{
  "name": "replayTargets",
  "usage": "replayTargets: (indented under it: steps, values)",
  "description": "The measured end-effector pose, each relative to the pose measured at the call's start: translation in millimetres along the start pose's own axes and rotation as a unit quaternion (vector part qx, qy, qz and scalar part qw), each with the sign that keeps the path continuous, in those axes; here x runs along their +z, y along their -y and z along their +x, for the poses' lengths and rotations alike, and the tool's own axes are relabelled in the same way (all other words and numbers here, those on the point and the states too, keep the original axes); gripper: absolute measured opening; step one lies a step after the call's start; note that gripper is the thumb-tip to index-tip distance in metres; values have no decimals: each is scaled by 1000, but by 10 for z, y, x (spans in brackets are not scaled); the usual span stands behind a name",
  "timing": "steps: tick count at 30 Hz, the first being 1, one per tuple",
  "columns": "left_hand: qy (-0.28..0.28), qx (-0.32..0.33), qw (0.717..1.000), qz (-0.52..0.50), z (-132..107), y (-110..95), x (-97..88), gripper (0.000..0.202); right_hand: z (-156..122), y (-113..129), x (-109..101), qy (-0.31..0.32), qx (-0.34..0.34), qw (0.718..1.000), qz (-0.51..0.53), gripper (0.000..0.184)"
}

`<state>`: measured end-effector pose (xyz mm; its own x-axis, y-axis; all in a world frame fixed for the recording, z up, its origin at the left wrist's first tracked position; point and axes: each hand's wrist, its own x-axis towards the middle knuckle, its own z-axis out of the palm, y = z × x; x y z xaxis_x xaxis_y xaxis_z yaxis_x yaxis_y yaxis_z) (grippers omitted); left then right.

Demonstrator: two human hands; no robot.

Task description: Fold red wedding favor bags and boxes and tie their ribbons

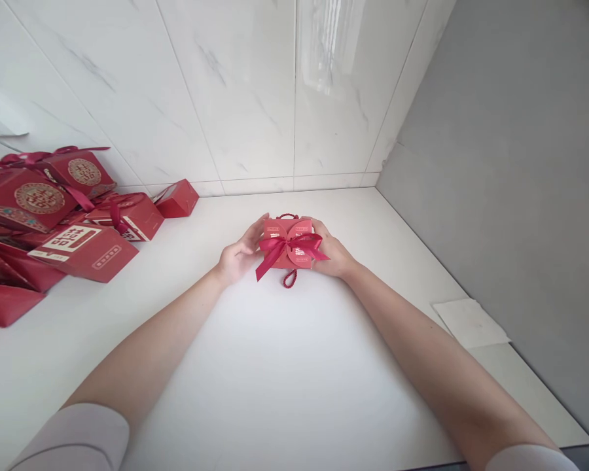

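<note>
A small red gift box (288, 230) with petal-shaped top flaps, a red ribbon bow (285, 249) and red cord handles rests on the white table (275, 366) near the back wall. My left hand (239, 254) cups its left side, fingers curled against it. My right hand (332, 252) grips its right side, thumb on top by the bow. Both arms stretch forward from the near edge.
A pile of red gift boxes and flat red bags (53, 222) with gold emblems lies at the left. One small red box (179, 198) sits by the tiled wall. A white sheet of paper (468, 322) lies at the right edge beside the grey wall.
</note>
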<state>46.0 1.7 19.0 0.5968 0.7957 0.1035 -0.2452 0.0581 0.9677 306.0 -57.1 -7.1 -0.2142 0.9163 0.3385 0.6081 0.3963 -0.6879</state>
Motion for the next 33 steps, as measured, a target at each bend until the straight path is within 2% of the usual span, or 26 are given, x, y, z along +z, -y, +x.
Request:
replayTargets:
  steps: [2,4,6,9,12,14,17,22,26,28,30,33]
  values:
    - [-25,63,997,33,-15,21,-24,53,9,7,0,-5,9,1000,11,108]
    - [-70,150,980,107,-26,58,1,44,21,13,-1,-9,16,1000,5,107]
    - [-92,215,951,201,-43,71,53,46,33,15,0,-6,7,1000,-24,107]
    - [-129,278,892,331,-85,17,123,42,42,8,11,-7,-30,998,-58,107]
    - [-165,337,841,389,-126,-55,147,46,37,-5,27,-14,-48,997,-62,106]
    - [-154,355,829,404,-146,-74,149,50,33,-17,31,-19,-47,997,-63,107]
    - [-148,349,819,430,-161,-69,173,48,36,-33,25,-26,-42,996,-68,108]
    - [-197,361,802,434,-130,-95,238,40,55,-12,8,-23,-33,997,-68,107]
    - [-216,351,800,435,-81,-180,234,39,56,9,14,-24,-50,997,-57,104]
    - [-224,368,788,439,-79,-233,253,31,55,-5,22,-20,-51,997,-54,106]
    - [-213,395,768,456,-102,-284,313,18,54,-25,32,-18,-49,997,-60,109]
    - [-138,412,743,509,-164,-333,458,12,54,-32,40,-15,-51,996,-72,109]
